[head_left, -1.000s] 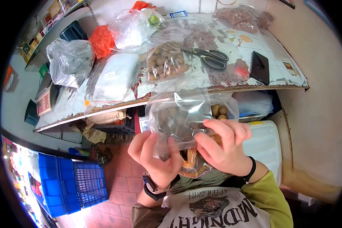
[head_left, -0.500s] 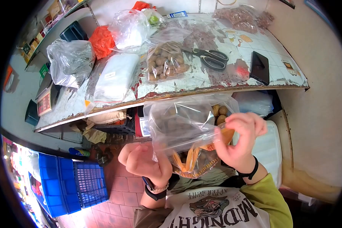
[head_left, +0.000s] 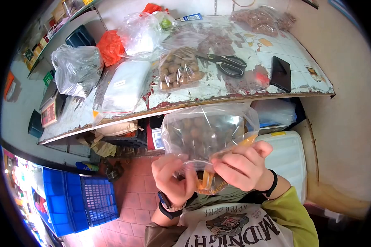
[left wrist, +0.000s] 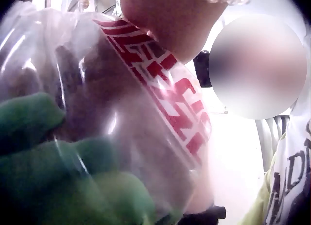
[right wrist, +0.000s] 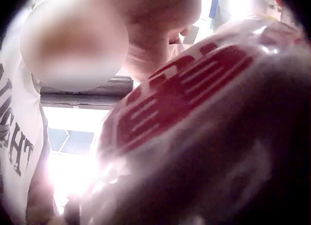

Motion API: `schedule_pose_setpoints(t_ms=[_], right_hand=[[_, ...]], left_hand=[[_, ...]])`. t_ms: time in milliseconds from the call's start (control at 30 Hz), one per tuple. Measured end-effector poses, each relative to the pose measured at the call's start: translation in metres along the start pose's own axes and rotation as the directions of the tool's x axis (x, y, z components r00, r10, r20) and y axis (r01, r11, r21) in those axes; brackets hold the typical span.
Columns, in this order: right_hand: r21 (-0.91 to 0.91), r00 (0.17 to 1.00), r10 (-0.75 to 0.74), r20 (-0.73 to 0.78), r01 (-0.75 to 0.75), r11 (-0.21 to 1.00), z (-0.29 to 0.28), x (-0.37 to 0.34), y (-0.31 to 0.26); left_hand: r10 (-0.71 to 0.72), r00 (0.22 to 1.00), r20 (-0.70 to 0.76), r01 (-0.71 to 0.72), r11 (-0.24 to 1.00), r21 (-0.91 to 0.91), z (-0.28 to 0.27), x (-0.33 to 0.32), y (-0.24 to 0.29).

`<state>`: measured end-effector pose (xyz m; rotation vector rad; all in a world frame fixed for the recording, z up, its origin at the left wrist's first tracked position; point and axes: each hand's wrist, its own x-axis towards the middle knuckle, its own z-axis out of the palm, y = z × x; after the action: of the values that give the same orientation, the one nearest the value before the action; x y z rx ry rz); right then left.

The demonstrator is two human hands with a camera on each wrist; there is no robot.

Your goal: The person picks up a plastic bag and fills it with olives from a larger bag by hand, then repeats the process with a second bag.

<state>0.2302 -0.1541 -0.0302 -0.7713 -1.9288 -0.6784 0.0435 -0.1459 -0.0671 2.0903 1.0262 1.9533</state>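
A clear zip bag with brown, round, nut-like pieces inside hangs between my hands, in front of the table edge. My left hand pinches its near edge on the left. Close beside it, my right hand grips the same edge, fingers curled. Below them sits another clear bag with orange print, partly hidden by the hands. In the left wrist view the clear film with red lettering fills much of the picture. Red print on the plastic also shows in the right wrist view.
On the worn table lie a filled bag of similar brown pieces, black scissors, a phone and a stack of clear bags. A scale stands left. Blue crates are on the floor.
Half a second ago my hands were farther apart, the right one out to the right. Now they are close together at the bag's near edge, the right hand lower.
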Motion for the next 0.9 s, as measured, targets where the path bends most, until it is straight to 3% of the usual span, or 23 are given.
schedule_pose_setpoints(t_ms=[67, 133, 200, 267, 333, 400, 433, 467, 500, 533, 567, 633, 667, 733, 767, 800, 833, 867, 900], right_hand=[[0.017, 1.0, 0.028, 0.012, -0.028, 0.999, -0.004, 0.003, -0.001], [0.042, 0.976, 0.218, -0.002, -0.218, 0.975, -0.005, 0.004, -0.001], [0.052, 0.972, 0.236, 0.023, -0.237, 0.97, -0.007, 0.006, 0.001], [0.356, 0.912, 0.408, 0.036, -0.393, 0.848, -0.002, 0.0, 0.002], [0.442, 0.924, 0.379, 0.048, -0.36, 0.821, 0.0, -0.005, 0.002], [0.685, 0.751, 0.66, 0.02, -0.49, 0.538, 0.002, -0.015, -0.008], [0.781, 0.526, 0.839, 0.14, -0.58, 0.234, 0.005, -0.029, -0.01], [0.733, 0.488, 0.866, 0.113, -0.63, 0.259, -0.01, -0.039, 0.006], [0.934, 0.443, 0.827, 0.347, -0.082, -0.348, -0.021, -0.044, 0.023], [0.978, -0.078, 0.996, -0.048, -0.204, 0.031, -0.021, 0.015, 0.018], [0.993, 0.447, 0.887, 0.12, -0.075, -0.096, -0.047, -0.02, 0.059], [0.744, 0.734, 0.598, 0.322, 0.194, -0.639, -0.086, -0.039, 0.1], [0.746, 0.736, 0.594, 0.324, 0.188, -0.639, -0.099, -0.057, 0.113], [0.92, 0.623, 0.704, 0.34, -0.068, -0.385, -0.109, -0.087, 0.117], [0.917, 0.433, 0.877, 0.207, -0.398, -0.02, -0.11, -0.095, 0.101], [0.915, 0.434, 0.877, 0.206, -0.404, -0.015, -0.119, -0.093, 0.096], [0.805, 0.452, 0.775, 0.441, -0.58, -0.12, -0.129, -0.09, 0.093], [0.645, 0.409, 0.638, 0.652, -0.742, -0.184, -0.141, -0.09, 0.089], [0.638, 0.4, 0.648, 0.648, -0.75, -0.175, -0.148, -0.103, 0.083]], left_hand=[[-0.015, 1.0, 0.006, 0.015, 1.0, -0.002, -0.005, 0.002, -0.002], [-0.039, 0.999, -0.002, 0.039, 0.999, 0.0, -0.009, 0.005, -0.001], [-0.003, 1.0, -0.016, 0.002, 0.997, -0.075, -0.008, 0.005, -0.003], [0.065, 0.997, -0.049, -0.074, 0.972, -0.223, -0.005, 0.004, -0.005], [0.11, 0.994, -0.019, -0.112, 0.982, -0.155, 0.004, -0.003, -0.006], [0.225, 0.965, -0.137, -0.254, 0.931, -0.263, 0.021, -0.003, -0.004], [0.114, 0.986, 0.121, -0.088, 0.977, -0.196, 0.005, -0.006, 0.003], [0.207, 0.963, 0.171, -0.183, 0.972, -0.147, 0.003, -0.001, 0.003], [0.225, 0.955, 0.196, -0.202, 0.971, -0.131, 0.001, -0.002, 0.001], [0.241, 0.945, 0.22, -0.22, 0.969, -0.115, -0.001, -0.003, 0.0], [0.237, 0.947, 0.217, -0.218, 0.97, -0.111, -0.004, 0.0, -0.001], [0.219, 0.909, 0.356, -0.159, 0.969, -0.189, -0.008, 0.006, 0.0], [0.218, 0.911, 0.35, -0.159, 0.969, -0.191, -0.007, 0.004, -0.001], [0.253, 0.89, 0.38, -0.254, 0.966, -0.048, -0.005, -0.001, -0.004], [0.229, 0.895, 0.382, -0.233, 0.972, -0.036, -0.003, 0.002, -0.002], [0.229, 0.897, 0.377, -0.231, 0.972, -0.042, -0.002, 0.004, -0.001], [0.196, 0.908, 0.371, -0.204, 0.979, -0.018, -0.001, 0.006, -0.002], [0.162, 0.918, 0.363, -0.175, 0.985, 0.001, 0.0, 0.007, -0.002], [0.124, 0.923, 0.364, -0.138, 0.99, 0.011, 0.002, 0.008, -0.004]])
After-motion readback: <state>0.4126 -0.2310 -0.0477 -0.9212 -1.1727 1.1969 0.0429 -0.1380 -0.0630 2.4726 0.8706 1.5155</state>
